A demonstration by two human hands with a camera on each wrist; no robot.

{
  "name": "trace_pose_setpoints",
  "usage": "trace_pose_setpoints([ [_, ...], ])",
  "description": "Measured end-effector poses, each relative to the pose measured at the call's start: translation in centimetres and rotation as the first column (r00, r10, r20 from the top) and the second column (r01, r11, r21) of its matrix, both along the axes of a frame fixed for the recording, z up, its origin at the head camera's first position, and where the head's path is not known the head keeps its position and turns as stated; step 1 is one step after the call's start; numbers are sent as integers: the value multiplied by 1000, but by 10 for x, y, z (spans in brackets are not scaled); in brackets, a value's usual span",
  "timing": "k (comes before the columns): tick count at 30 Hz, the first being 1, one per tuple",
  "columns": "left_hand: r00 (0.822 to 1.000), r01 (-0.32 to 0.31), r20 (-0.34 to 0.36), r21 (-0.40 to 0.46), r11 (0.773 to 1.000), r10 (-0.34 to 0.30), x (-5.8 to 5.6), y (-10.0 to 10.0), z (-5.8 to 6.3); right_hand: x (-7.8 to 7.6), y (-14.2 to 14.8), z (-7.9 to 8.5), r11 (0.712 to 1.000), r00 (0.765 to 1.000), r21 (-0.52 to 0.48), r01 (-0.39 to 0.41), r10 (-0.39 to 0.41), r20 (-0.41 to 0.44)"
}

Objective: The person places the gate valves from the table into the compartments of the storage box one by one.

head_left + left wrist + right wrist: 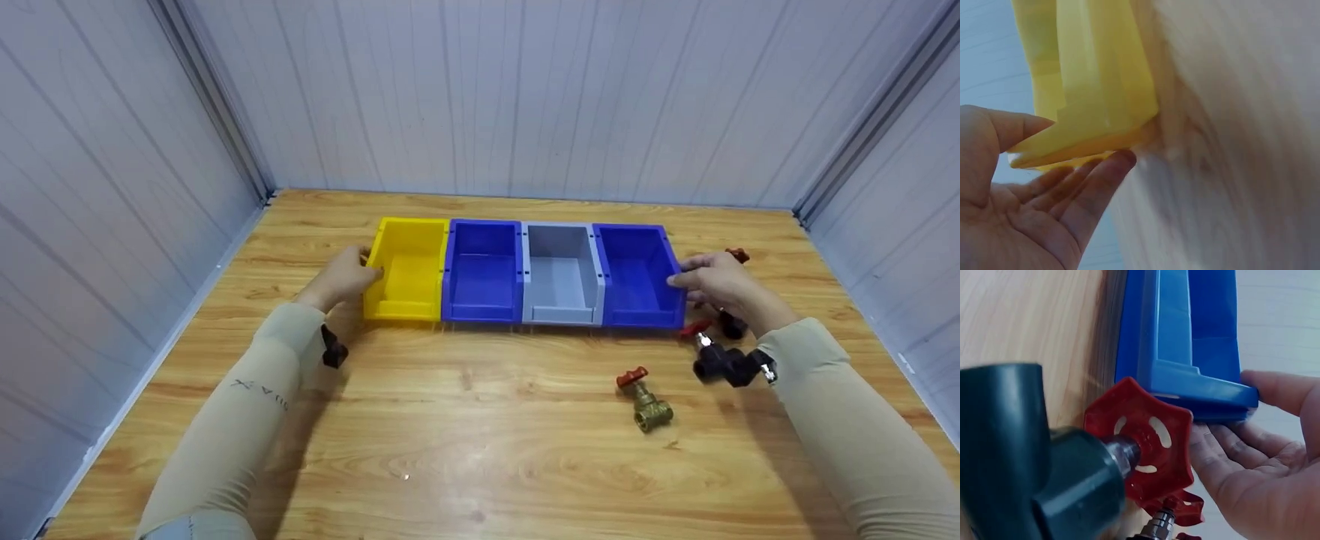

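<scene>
Four storage bins stand side by side in a row: a yellow bin [409,262], a blue bin [484,274], a grey bin [556,279] and another blue bin [636,268]. At the row's left end my left hand [343,276] grips the yellow bin's side wall, thumb over the rim and fingers along the outside. My right hand [721,283] holds the outer wall of the rightmost blue bin in the same way. The right wrist view shows a red handwheel [1176,439] on a dark valve close to that bin's front corner.
A brass gate valve [651,411] with a red handle lies in front of the row. Dark plastic valves [724,364] with red handwheels lie beside and under my right forearm. Pale panel walls [480,97] enclose the wooden tabletop [465,435] at the back and both sides.
</scene>
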State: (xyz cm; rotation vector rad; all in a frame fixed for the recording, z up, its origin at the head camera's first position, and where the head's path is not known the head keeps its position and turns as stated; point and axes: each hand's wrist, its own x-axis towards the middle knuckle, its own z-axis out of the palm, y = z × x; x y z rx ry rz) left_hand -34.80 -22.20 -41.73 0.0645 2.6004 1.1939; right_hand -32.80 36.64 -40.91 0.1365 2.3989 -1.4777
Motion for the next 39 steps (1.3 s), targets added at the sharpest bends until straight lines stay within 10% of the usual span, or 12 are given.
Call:
trace_pose_setpoints([
  [11,998,-14,-55,25,1000,15,-21,2,2,-4,7,25,999,998,40,-10,12,-63],
  [39,990,-114,-62,194,974,129,-17,10,-11,-11,41,77,970,978,235,63,-14,-207],
])
